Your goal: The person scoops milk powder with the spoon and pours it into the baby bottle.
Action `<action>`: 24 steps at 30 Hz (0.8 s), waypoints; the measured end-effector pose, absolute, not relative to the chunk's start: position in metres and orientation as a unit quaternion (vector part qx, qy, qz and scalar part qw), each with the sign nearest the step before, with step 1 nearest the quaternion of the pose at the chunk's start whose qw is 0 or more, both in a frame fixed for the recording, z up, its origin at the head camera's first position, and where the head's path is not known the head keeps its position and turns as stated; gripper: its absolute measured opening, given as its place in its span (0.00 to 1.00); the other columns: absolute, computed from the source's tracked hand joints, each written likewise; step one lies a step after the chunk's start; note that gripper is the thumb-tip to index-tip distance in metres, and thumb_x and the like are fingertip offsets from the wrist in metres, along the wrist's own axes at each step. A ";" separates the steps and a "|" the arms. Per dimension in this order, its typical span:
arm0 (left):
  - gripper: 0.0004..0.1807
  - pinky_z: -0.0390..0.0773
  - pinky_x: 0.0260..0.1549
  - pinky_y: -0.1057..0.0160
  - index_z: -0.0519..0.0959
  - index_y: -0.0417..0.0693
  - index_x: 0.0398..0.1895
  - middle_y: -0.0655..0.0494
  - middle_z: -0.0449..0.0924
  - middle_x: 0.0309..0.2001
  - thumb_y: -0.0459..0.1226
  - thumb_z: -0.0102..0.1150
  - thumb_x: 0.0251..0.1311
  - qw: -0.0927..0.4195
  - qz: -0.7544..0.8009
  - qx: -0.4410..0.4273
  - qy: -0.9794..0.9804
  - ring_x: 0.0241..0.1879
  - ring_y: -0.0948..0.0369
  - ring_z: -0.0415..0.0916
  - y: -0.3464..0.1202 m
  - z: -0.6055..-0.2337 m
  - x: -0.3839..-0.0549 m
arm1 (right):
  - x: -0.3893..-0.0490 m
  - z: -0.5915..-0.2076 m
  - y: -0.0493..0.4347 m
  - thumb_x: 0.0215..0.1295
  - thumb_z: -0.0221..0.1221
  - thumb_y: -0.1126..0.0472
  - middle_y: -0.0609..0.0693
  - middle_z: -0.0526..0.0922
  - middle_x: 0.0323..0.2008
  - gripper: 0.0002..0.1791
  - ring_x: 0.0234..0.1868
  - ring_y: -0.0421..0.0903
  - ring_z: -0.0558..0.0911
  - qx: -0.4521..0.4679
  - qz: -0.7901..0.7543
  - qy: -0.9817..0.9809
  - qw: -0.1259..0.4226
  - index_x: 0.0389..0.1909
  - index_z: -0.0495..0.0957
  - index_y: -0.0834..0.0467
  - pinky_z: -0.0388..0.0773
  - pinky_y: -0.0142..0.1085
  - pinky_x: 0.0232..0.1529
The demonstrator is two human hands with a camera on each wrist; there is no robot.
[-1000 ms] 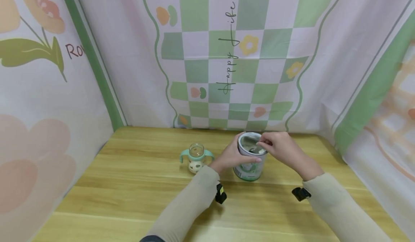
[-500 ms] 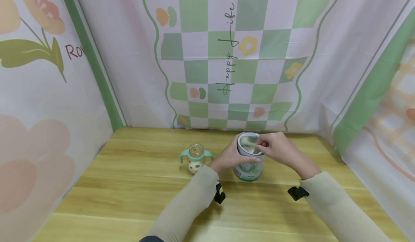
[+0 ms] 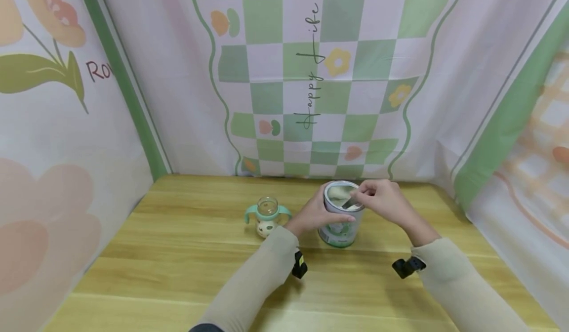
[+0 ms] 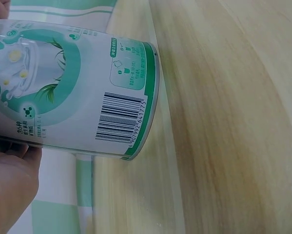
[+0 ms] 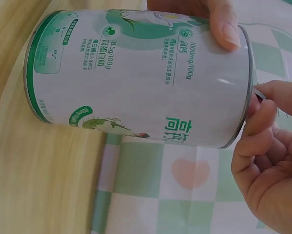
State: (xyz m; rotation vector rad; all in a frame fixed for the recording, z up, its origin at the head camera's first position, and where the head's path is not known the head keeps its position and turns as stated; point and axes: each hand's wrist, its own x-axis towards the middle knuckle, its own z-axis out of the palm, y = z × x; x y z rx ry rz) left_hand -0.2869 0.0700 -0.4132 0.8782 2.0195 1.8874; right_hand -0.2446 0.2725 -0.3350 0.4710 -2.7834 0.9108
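Observation:
A white and green milk powder tin (image 3: 339, 229) stands uncovered on the table, pale powder visible inside its rim. My left hand (image 3: 317, 214) grips the tin's near left side, thumb across the front. Over the tin's mouth, my right hand (image 3: 386, 202) pinches the handle of a metal spoon (image 3: 349, 203) that slants down into the tin; its lower end is hidden. The right wrist view catches only a sliver of that handle between thumb and fingers. A clear baby bottle (image 3: 267, 217) with mint-green handles stands left of the tin, without a cap, partly behind the left forearm.
The wooden table (image 3: 178, 263) reaches back to a checkered fabric curtain (image 3: 302, 100) just behind the tin. More printed fabric hangs at the left and right sides. A black wrist camera (image 3: 406, 267) sits on the right sleeve, another on the left one.
My right hand has shifted slightly at the tin's rim. The spoon handle now shows against the powder, and paler powder is visible in the mouth. My left hand keeps its grip on the tin.

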 end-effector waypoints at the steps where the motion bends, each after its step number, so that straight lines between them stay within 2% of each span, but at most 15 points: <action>1: 0.47 0.74 0.53 0.62 0.58 0.63 0.73 0.59 0.69 0.62 0.37 0.77 0.54 0.119 0.645 0.299 0.693 0.57 0.60 0.73 0.070 -0.413 -0.287 | -0.245 -0.335 0.273 0.71 0.61 0.49 0.45 0.84 0.25 0.15 0.23 0.44 0.75 0.154 0.312 -0.933 0.088 0.31 0.85 0.55 0.73 0.37 0.25; 8: 0.47 0.73 0.54 0.62 0.59 0.64 0.72 0.66 0.69 0.60 0.39 0.77 0.53 0.118 0.641 0.296 0.699 0.55 0.66 0.73 0.070 -0.413 -0.288 | -0.245 -0.338 0.278 0.71 0.60 0.45 0.46 0.85 0.25 0.18 0.25 0.45 0.78 0.111 0.331 -0.931 0.105 0.34 0.85 0.56 0.72 0.36 0.23; 14: 0.48 0.72 0.55 0.61 0.58 0.66 0.73 0.68 0.68 0.60 0.41 0.78 0.53 0.118 0.637 0.277 0.710 0.56 0.67 0.72 0.069 -0.413 -0.286 | -0.245 -0.342 0.278 0.71 0.60 0.43 0.49 0.82 0.23 0.20 0.22 0.46 0.74 0.096 0.333 -0.929 0.133 0.32 0.84 0.56 0.70 0.36 0.20; 24: 0.48 0.73 0.55 0.60 0.58 0.64 0.73 0.68 0.70 0.59 0.42 0.78 0.52 0.112 0.634 0.278 0.713 0.55 0.67 0.72 0.070 -0.414 -0.286 | -0.243 -0.352 0.276 0.69 0.64 0.51 0.46 0.80 0.21 0.14 0.19 0.42 0.74 0.133 0.326 -0.902 0.249 0.29 0.84 0.56 0.71 0.34 0.19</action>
